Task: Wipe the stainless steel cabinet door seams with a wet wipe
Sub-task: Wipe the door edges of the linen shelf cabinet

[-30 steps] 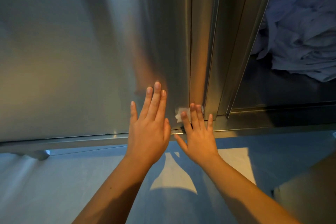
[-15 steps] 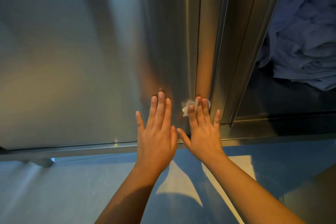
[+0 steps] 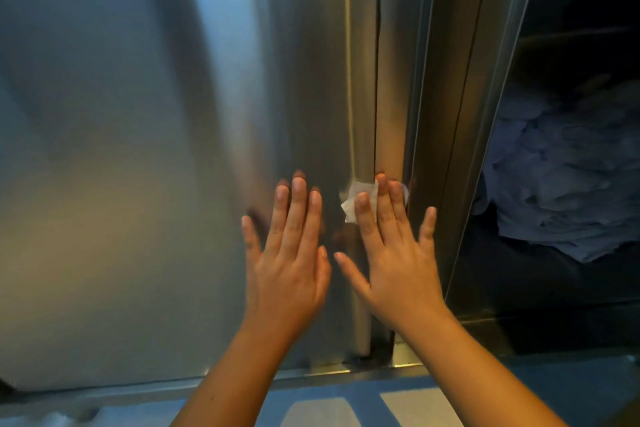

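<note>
Head camera faces a tall brushed stainless steel cabinet door (image 3: pixel 138 149) that fills the left and middle of your sight. It is a flat sheet with a fine vertical grain and soft, smeared reflections of blue and warm yellow light. Along the door's right edge runs a dark vertical seam (image 3: pixel 378 80), a thin line between the door's rounded lip and a narrow ridged steel post (image 3: pixel 446 114). Right of that post the cabinet stands open on a dark compartment (image 3: pixel 571 288), where a crumpled heap of blue cloth (image 3: pixel 554 204) lies. Under the door's bottom edge a steel sill (image 3: pixel 138 386) runs across, and below it you see blue-grey floor (image 3: pixel 367 406) with pale patches of light.

Your left hand (image 3: pixel 287 274) lies flat on the door near its right edge, in the lower half. Its fingers are straight and close together, and it holds nothing. Your right hand (image 3: pixel 398 267) is just beside it, fingers straight and spread. Three of them press a small white crumpled wet wipe (image 3: pixel 356 198) against the seam, and the little finger reaches over the post. The wipe is thin and creased, showing past the fingers on the left and a little on the right, well above the door's bottom right corner.
</note>
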`<control>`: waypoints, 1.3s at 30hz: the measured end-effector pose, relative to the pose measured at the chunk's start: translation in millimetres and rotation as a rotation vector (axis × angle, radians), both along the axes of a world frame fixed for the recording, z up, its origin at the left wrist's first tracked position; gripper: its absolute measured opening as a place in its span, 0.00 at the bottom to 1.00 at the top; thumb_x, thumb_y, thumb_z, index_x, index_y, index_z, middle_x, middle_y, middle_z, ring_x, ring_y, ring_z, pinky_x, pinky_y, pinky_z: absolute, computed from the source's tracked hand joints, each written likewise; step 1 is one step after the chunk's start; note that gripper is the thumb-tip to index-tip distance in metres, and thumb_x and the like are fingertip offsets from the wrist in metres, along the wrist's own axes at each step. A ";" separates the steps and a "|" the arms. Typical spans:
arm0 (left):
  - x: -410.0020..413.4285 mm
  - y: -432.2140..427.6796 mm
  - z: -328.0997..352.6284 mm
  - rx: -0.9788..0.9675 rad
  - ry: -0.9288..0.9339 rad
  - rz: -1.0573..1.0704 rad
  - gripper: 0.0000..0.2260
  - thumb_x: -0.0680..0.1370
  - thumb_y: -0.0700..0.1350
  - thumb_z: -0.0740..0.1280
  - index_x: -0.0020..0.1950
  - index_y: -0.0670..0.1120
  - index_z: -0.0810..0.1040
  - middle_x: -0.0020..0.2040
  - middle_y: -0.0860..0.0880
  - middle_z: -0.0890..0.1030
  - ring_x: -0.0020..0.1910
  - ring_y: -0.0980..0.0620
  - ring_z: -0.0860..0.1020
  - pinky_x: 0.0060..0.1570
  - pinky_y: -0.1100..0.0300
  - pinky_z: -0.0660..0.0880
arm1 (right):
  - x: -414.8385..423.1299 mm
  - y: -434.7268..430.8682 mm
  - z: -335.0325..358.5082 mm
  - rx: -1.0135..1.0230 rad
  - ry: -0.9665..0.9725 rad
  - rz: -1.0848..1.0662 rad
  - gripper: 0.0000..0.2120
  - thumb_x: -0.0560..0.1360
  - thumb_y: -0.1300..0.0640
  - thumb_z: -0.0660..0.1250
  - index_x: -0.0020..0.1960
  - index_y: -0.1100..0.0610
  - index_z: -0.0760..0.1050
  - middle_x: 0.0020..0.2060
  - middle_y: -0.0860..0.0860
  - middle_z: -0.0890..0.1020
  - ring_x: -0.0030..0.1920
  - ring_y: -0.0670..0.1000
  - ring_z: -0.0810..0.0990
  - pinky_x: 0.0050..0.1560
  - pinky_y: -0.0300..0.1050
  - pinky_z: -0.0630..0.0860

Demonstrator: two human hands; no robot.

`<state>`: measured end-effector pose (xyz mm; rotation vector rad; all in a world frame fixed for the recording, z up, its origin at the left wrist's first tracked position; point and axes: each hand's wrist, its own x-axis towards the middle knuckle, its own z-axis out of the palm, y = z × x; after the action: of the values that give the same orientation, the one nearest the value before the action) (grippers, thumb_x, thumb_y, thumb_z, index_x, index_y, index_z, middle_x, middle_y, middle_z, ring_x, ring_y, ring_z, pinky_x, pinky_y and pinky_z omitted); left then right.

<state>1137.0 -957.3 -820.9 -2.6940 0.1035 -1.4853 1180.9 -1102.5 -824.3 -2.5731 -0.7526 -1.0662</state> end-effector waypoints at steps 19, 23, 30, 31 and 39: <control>11.7 13.6 263.0 0.147 -0.238 -0.021 0.26 0.75 0.47 0.54 0.73 0.39 0.62 0.73 0.40 0.60 0.73 0.43 0.57 0.68 0.41 0.49 | -7.5 5.4 244.4 0.030 -0.111 0.001 0.42 0.75 0.36 0.57 0.74 0.53 0.35 0.73 0.55 0.37 0.73 0.57 0.38 0.67 0.54 0.29; 11.1 14.9 298.9 0.254 -0.248 0.016 0.26 0.75 0.47 0.54 0.72 0.38 0.63 0.73 0.40 0.62 0.72 0.41 0.60 0.67 0.42 0.51 | -3.2 4.8 280.1 0.016 -0.129 -0.020 0.41 0.76 0.34 0.47 0.67 0.49 0.19 0.68 0.51 0.25 0.70 0.52 0.25 0.60 0.48 0.16; 15.9 14.0 347.1 0.331 -0.261 0.002 0.26 0.75 0.47 0.53 0.71 0.38 0.64 0.72 0.40 0.64 0.70 0.41 0.64 0.67 0.43 0.51 | 6.0 5.5 345.6 0.038 -0.220 -0.036 0.38 0.77 0.38 0.49 0.66 0.49 0.21 0.70 0.52 0.29 0.73 0.51 0.32 0.61 0.53 0.19; 17.3 16.8 351.9 0.353 -0.266 -0.004 0.26 0.75 0.47 0.53 0.72 0.38 0.63 0.72 0.40 0.64 0.71 0.42 0.63 0.67 0.43 0.52 | 7.7 5.4 356.4 0.042 -0.231 -0.034 0.38 0.77 0.38 0.49 0.66 0.49 0.22 0.71 0.52 0.30 0.74 0.51 0.34 0.62 0.54 0.22; 31.2 28.9 344.8 0.385 -0.335 0.002 0.27 0.76 0.49 0.53 0.74 0.41 0.59 0.74 0.43 0.59 0.73 0.47 0.58 0.69 0.42 0.52 | 6.3 5.3 336.6 0.031 -0.247 -0.042 0.36 0.78 0.39 0.46 0.67 0.48 0.21 0.71 0.50 0.29 0.70 0.50 0.27 0.60 0.53 0.18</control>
<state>1168.2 -928.4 -476.1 -2.1219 0.3296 -1.6890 1187.2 -1097.2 -487.8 -2.4689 -0.7341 -1.4161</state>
